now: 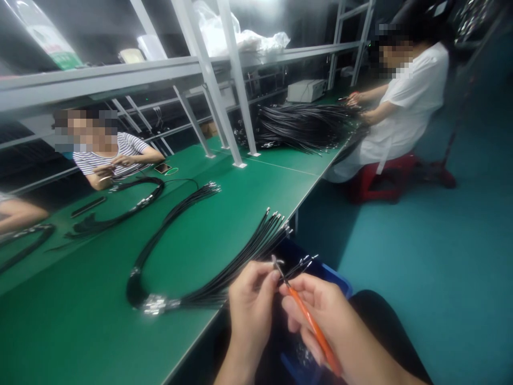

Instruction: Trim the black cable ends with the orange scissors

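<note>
1. Head view: the left hand (254,299) has its thumb and index finger closed in a pinch on a small silvery piece (276,262); the piece is too small and blurred to tell its exact shape.
2. The right hand (316,310) has its fingers wrapped around a slim tool (312,323) with smooth orange handles. Its narrow metal end slants up to the silvery piece, just beside the left fingertips.
3. Behind the hands, a few thin black leads (304,263) with shiny metal ends stick out over a blue plastic bin (340,280), which sits below the table edge.
4. To the left, a long cable bundle (160,230) of sleek black strands curves in an open C on the smooth green tabletop (256,187). Its strands fan out at both ends into bright metal tips, and glossy silvery wrapping (154,305) girds the bend.
5. Farther left lies another curved black bundle (154,195), near a person in a striped knit top (134,147).
6. Across the table, a dense heap of black cables (300,125) spreads before a person in a white shirt (419,91), seated on a red stool (385,176).
7. Above, a pale metal shelf (116,80) carries crinkled translucent plastic (260,43).
</note>
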